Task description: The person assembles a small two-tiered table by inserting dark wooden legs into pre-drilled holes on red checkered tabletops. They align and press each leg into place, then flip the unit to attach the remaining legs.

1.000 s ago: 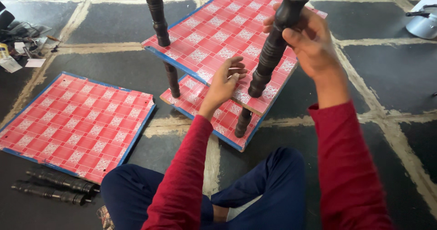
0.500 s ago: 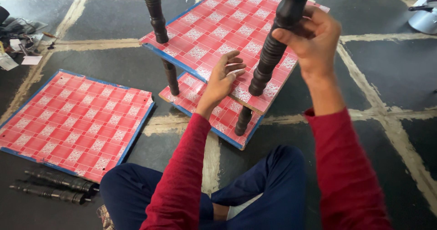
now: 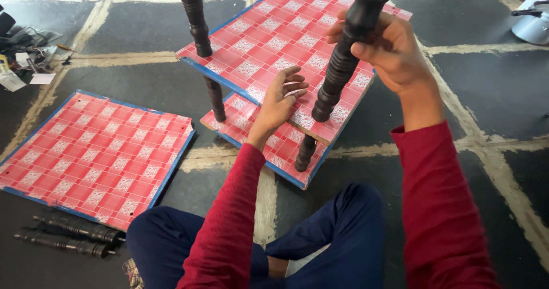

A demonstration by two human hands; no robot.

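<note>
A small rack stands on the floor in front of me: two red checked shelf boards with blue edges, the upper shelf (image 3: 274,34) above the lower shelf (image 3: 257,137), joined by black turned posts. My right hand (image 3: 386,49) grips the near right post (image 3: 343,60) high up. My left hand (image 3: 280,97) rests flat on the upper shelf's near edge, right beside that post, fingers spread. A second post (image 3: 197,32) passes through the shelves at the left.
A loose red checked board (image 3: 91,152) lies flat at the left. Two spare black posts (image 3: 68,237) lie near its front edge. Clutter of papers and small items (image 3: 23,54) sits at the far left. A grey object (image 3: 532,23) is at the top right. My crossed legs are below.
My right hand has shifted slightly on the near post, and the rack sits a little higher in view. My left hand stays on the upper shelf's edge.
</note>
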